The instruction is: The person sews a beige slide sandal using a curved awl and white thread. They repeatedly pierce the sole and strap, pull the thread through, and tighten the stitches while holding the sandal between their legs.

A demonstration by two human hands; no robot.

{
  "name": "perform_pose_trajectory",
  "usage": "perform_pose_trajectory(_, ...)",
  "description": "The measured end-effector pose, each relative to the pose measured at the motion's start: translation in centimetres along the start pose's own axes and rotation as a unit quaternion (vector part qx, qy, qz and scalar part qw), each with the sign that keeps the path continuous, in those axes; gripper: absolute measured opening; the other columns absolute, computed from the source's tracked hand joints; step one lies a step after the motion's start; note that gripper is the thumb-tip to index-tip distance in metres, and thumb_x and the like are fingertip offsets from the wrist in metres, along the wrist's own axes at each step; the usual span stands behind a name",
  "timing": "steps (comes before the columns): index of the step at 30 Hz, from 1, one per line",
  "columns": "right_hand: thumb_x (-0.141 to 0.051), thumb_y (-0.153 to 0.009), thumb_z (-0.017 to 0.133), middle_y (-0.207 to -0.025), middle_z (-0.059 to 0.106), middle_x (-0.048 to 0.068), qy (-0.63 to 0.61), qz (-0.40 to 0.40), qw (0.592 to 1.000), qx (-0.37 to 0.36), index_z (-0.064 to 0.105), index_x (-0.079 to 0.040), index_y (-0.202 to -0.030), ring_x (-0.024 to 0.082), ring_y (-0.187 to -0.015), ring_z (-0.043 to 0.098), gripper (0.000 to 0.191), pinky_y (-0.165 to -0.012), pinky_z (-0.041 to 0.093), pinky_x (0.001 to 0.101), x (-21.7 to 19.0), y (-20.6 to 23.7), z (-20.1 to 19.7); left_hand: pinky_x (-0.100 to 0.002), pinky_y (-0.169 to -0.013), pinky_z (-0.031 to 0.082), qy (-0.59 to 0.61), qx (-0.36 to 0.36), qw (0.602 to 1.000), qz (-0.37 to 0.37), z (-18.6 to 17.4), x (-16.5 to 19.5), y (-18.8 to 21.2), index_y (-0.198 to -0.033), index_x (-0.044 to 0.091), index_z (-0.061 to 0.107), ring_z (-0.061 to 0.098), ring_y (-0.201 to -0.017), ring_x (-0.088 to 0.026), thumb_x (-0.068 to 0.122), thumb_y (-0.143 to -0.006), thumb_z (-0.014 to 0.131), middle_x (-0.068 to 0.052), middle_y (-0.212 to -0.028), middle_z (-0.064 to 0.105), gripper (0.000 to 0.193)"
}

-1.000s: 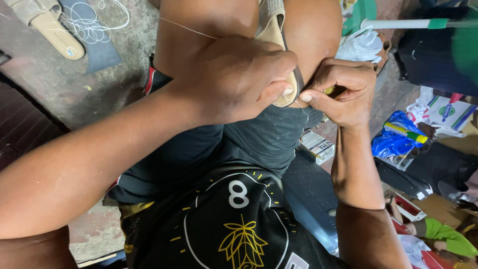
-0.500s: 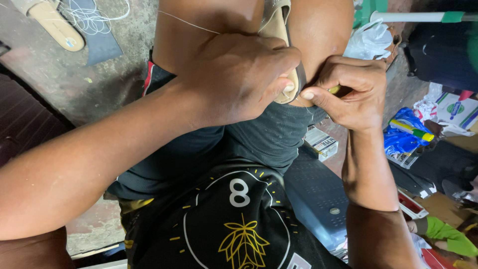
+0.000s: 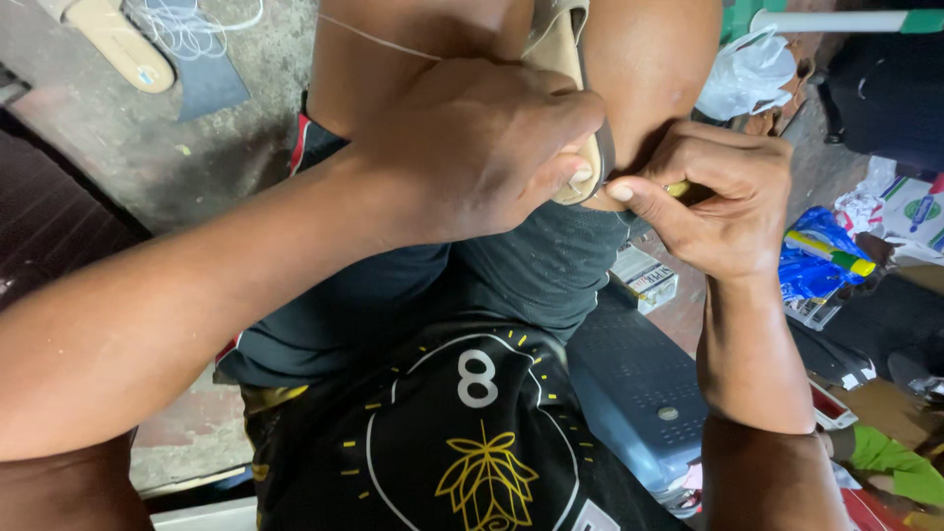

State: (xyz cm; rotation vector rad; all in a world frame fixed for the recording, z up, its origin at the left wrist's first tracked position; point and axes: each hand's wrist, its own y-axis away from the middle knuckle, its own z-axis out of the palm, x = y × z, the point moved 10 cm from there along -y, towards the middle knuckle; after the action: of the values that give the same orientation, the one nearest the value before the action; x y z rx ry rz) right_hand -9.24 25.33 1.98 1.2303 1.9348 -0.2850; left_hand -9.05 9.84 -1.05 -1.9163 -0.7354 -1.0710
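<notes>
Both hands grasp: left hand (image 3: 482, 147) on beige sandal (image 3: 565, 59), right hand (image 3: 723, 202) pinching a yellow-handled tool (image 3: 677, 188)

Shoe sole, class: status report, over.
Left hand grips tan sole between knees. Right hand pinches yellow-handled tool at its edge. Thread taut; nothing blocking.

Hidden and cropped parts around the beige sandal (image 3: 565, 59)

Lower end buried under the left hand (image 3: 472, 147), upper end cut by the top edge; tool in the right hand (image 3: 723, 202) beside it showing only a yellow tip; thread's (image 3: 379, 37) far end unreadable.
</notes>
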Motion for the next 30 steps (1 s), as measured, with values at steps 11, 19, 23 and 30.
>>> perform_pose_trajectory(11, -0.001, -0.099, 0.084, -0.073, 0.066, 0.011, -0.006, -0.001, 1.0, -0.001, 0.064, 0.004, -0.076, 0.013, -0.063, 0.063, 0.031, -0.058, 0.044, 0.0232, -0.2, 0.0, 0.4, -0.048, -0.072, 0.05, -0.019, 0.011, 1.0, 0.002, 0.1, 0.0, 0.4, -0.101, 0.004, 0.058, 0.067, -0.084, -0.033, 0.018, -0.101, 0.069, -0.011, -0.089, 0.066, 0.017)
perform_pose_trajectory(19, 0.001, -0.099, 0.084, -0.073, 0.065, 0.011, -0.014, -0.007, 1.0, -0.009, 0.064, 0.005, -0.076, 0.013, -0.062, 0.062, 0.031, -0.058, 0.043, 0.0231, 0.1, -0.1, 0.7, -0.047, -0.076, 0.05, -0.025, 0.032, 0.999, 0.025, -0.2, 0.2, 0.6, -0.101, 0.005, 0.058, 0.068, -0.088, -0.031, 0.017, -0.102, 0.07, -0.008, -0.09, 0.066, 0.017)
perform_pose_trajectory(23, 0.001, -0.099, 0.083, -0.072, 0.065, 0.011, -0.01, -0.002, 1.0, -0.011, 0.063, 0.005, -0.075, 0.013, -0.061, 0.061, 0.032, -0.058, 0.042, 0.0233, 0.0, -0.1, 0.8, -0.047, -0.076, 0.049, -0.036, 0.032, 0.998, 0.032, -0.1, 0.1, 0.8, -0.101, 0.005, 0.058, 0.067, -0.087, -0.03, 0.017, -0.103, 0.071, -0.008, -0.089, 0.065, 0.018)
perform_pose_trajectory(30, 0.0, -0.096, 0.082, -0.073, 0.063, 0.01, -0.008, -0.004, 1.0, -0.011, 0.062, 0.004, -0.074, 0.013, -0.061, 0.06, 0.03, -0.057, 0.042, 0.0243, -0.5, -0.6, 1.1, -0.045, -0.073, 0.049, -0.032, 0.037, 0.998, 0.043, -0.2, 0.2, 0.9, -0.094, 0.006, 0.057, 0.066, -0.079, -0.028, 0.015, -0.104, 0.07, -0.007, -0.082, 0.062, 0.018)
